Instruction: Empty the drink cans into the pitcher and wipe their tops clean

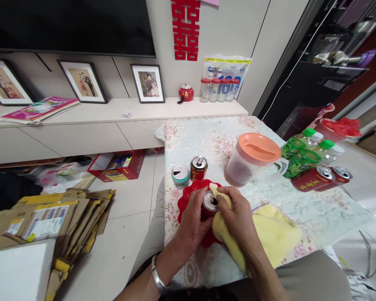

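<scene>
Over a red scalloped dish, my left hand is wrapped round an opened drink can, its silver top facing up. My right hand grips a yellow cloth and presses it against the can's right side and rim. A second yellow cloth lies spread to the right of that hand; whether the two are joined I cannot tell. Just behind the dish stand a teal can with an opened top and a dark red can. My fingers hide most of the held can's body.
A lidded pitcher stands right of centre on the flowered tablecloth. Green-capped bottles and large red cans crowd the right side. Flattened cardboard is piled on the floor at left, near a red box.
</scene>
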Tool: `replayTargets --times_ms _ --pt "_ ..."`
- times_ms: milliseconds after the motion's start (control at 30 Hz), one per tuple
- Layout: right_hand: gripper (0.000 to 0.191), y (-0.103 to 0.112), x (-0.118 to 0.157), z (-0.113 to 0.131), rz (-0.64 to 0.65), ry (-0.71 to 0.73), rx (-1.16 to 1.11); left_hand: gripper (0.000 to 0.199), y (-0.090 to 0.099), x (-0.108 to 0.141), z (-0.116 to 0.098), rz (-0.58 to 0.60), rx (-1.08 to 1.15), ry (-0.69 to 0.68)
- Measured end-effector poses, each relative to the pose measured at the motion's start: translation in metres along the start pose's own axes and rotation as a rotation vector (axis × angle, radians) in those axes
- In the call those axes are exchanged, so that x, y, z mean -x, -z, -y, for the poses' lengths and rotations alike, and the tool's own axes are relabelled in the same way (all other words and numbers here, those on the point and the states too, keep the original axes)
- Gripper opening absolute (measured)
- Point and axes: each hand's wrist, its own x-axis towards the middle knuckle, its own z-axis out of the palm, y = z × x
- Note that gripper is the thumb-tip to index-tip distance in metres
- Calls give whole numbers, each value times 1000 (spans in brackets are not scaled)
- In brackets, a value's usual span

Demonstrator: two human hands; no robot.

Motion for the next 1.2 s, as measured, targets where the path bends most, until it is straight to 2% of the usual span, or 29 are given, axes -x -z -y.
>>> replayTargets --times_ms 667,800,1000,1200 --pt "35 -1 1 1 -16 -11 15 66 -4 2 6 -4 31 18" --pt "34 -1 0 1 -36 8 25 65 -6 1 4 -29 36 71" --pt "32 -2 3 0 -80 36 24 68 -4 1 1 -5 39 64" --pt "32 -2 4 1 -69 19 20 68 -6 2 1 -18 26 71"
